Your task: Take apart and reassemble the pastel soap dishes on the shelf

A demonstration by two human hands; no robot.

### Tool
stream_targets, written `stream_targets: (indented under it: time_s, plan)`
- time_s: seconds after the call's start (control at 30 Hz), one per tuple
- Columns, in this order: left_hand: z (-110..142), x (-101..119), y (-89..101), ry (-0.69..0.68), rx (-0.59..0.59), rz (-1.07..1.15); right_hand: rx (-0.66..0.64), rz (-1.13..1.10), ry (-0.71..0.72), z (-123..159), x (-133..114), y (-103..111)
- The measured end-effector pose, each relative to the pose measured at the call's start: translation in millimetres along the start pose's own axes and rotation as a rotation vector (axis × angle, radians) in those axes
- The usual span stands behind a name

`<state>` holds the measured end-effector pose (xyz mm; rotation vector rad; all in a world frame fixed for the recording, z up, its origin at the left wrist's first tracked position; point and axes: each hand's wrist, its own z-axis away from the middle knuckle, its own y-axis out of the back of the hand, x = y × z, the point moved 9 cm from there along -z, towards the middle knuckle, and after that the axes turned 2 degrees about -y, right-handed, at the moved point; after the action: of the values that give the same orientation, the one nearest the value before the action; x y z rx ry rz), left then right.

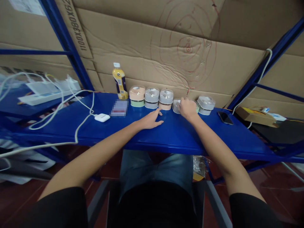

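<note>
Stacks of small rounded boxes with clear lids stand in a row at the back of the blue shelf: a peach-over-green stack [137,96], a grey stack [152,98], a grey-over-peach stack [166,99] and, at the right end, another grey stack [206,105]. My left hand [151,120] rests on the shelf before the grey-over-peach stack, thumb and fingers apart, holding nothing. My right hand [188,108] is closed between a low grey box [176,106] and a partly hidden green box [197,107]. What its curled fingers hold, if anything, is hidden.
A yellow drink bottle [120,81] stands left of the row, near a blurred-out packet [119,108] and a white earphone case [102,117]. White cables [77,131] trail across the left side. A phone [225,117] lies at right. Cardboard [133,41] backs the shelf.
</note>
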<state>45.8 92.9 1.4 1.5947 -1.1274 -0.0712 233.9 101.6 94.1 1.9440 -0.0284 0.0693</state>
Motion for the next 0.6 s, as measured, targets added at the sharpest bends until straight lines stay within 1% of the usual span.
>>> stream_targets:
  time_s: [0.03, 0.1, 0.2, 0.3, 0.37, 0.47, 0.53, 0.6]
  plan:
    - [-0.4, 0.1, 0.0, -0.002, 0.004, -0.003, 0.046, -0.039, 0.009, -3.1, -10.3, 5.3]
    - [-1.0, 0.2, 0.0, -0.005, 0.010, 0.000, 0.097, -0.118, -0.002, -12.2, -30.8, 10.8]
    - [-1.4, 0.9, -0.2, -0.012, 0.011, 0.018, 0.091, -0.191, -0.091, -31.5, -56.5, 5.6]
    - [-1.7, 2.5, 0.0, -0.025, 0.015, 0.026, 0.100, -0.214, -0.179, -48.1, -72.3, -3.6]
    - [-2.1, 3.3, -0.5, -0.032, 0.015, 0.018, 0.100, -0.222, -0.210, -54.3, -76.3, -10.5]
    - [-2.5, 2.6, -1.0, -0.025, 0.019, 0.014, 0.081, -0.258, -0.228, -56.1, -72.9, -18.1]
    - [-2.2, 0.8, -1.2, -0.014, 0.026, 0.023, 0.080, -0.302, -0.233, -53.5, -65.1, -17.6]
    - [-1.7, -1.7, -0.9, -0.005, 0.036, 0.046, 0.097, -0.355, -0.243, -49.5, -52.3, -12.0]
